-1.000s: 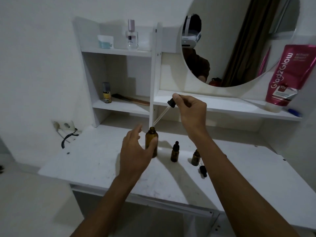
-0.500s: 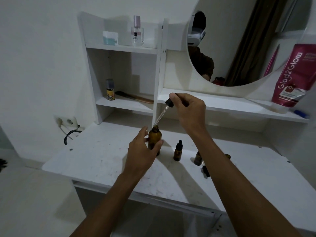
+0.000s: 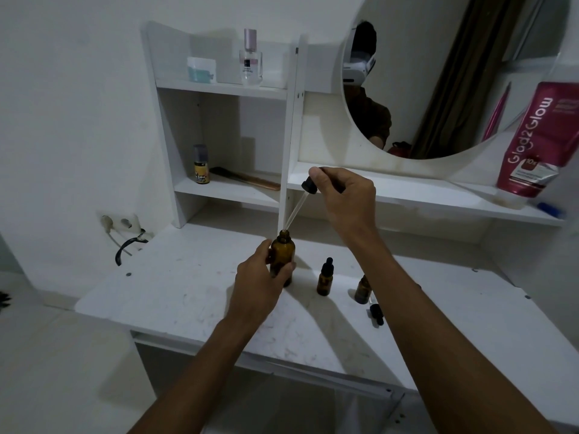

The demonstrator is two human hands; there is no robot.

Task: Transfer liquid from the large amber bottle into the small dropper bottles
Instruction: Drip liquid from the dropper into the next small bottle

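Note:
The large amber bottle point(image 3: 282, 256) stands open on the white tabletop point(image 3: 194, 296), and my left hand point(image 3: 261, 281) grips its body. My right hand point(image 3: 343, 195) pinches the black bulb of a glass dropper point(image 3: 297, 205), held tilted with its tip at the bottle's mouth. To the right a small capped dropper bottle point(image 3: 325, 277) stands upright. A second small amber bottle point(image 3: 362, 288) stands uncapped, partly hidden behind my right forearm. A loose black dropper cap point(image 3: 377, 314) lies on the table in front of it.
A white shelf unit point(image 3: 225, 189) stands at the back with a small spray can point(image 3: 201, 164), a comb point(image 3: 244, 179), a perfume bottle point(image 3: 250, 59) and a jar point(image 3: 201, 69). A round mirror point(image 3: 438, 73), a red pouch point(image 3: 539, 142) and a wall socket point(image 3: 120, 222) are nearby.
The dropper's tip has stayed at the large bottle's mouth. My left hand has closed more firmly around the bottle. The view has shifted slightly.

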